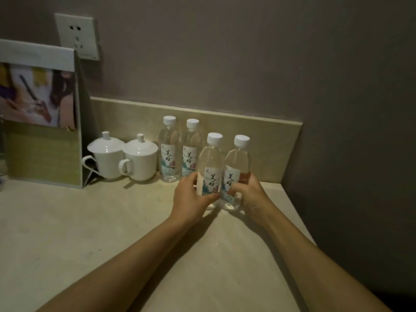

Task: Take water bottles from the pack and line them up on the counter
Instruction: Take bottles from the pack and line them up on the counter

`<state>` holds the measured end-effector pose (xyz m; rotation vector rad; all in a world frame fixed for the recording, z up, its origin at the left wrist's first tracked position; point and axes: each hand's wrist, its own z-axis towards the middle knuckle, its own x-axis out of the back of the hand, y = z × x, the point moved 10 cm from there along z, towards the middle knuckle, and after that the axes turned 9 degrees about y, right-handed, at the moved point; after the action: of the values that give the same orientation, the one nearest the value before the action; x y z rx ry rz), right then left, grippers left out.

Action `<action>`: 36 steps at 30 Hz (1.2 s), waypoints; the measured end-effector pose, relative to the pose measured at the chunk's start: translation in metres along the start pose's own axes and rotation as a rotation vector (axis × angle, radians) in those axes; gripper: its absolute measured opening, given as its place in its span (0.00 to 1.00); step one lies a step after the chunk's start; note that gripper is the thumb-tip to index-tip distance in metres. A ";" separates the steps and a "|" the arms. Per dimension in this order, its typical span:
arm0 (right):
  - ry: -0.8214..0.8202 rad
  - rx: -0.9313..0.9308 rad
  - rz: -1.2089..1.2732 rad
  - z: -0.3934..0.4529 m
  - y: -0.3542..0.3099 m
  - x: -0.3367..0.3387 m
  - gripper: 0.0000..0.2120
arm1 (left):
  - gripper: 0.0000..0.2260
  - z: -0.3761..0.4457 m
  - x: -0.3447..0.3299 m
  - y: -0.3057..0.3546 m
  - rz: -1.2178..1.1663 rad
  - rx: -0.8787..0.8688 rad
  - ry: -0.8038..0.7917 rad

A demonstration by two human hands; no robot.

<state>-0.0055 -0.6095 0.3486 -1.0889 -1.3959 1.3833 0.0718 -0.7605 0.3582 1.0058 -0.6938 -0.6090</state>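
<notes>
Left hand (191,199), right hand (249,194) each grip bottle (210,167).

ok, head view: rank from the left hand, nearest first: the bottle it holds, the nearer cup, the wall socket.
From the left hand:
1. Held bottle, in its grip, at the front.
2. Nearer cup, to the left on the counter.
3. Socket, up on the wall, far left.

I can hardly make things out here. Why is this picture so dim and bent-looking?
Head view: the room light is low and warm, the hands cast soft shadows on the counter, the wide lens bows the standing card at the left edge, and fine detail looks soft.
</notes>
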 end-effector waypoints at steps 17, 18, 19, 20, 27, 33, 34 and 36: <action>0.306 0.239 -0.784 -0.009 -0.018 0.024 0.30 | 0.27 0.015 -0.005 -0.003 0.690 -0.185 -0.171; 0.302 0.255 -0.745 -0.009 -0.018 0.022 0.27 | 0.26 0.015 -0.008 -0.004 0.683 -0.189 -0.203; 0.300 0.264 -0.710 -0.009 -0.019 0.022 0.25 | 0.25 0.016 -0.011 -0.004 0.673 -0.191 -0.224; 0.301 0.269 -0.687 -0.009 -0.019 0.022 0.23 | 0.24 0.017 -0.013 -0.003 0.675 -0.196 -0.236; 0.313 0.262 -0.705 0.002 -0.021 0.018 0.25 | 0.27 0.033 -0.023 -0.003 0.989 -0.237 -0.297; 0.329 0.248 -0.700 0.008 -0.023 0.016 0.26 | 0.22 0.038 -0.025 -0.003 0.883 -0.201 -0.244; 0.331 0.249 -0.695 0.009 -0.023 0.015 0.25 | 0.21 0.038 -0.024 -0.001 0.856 -0.199 -0.220; 0.337 0.245 -0.695 0.011 -0.023 0.013 0.24 | 0.19 0.038 -0.023 -0.001 0.833 -0.189 -0.182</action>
<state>-0.0197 -0.5993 0.3719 -0.5538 -1.1573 0.7905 0.0278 -0.7646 0.3657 0.4160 -1.1042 -0.0260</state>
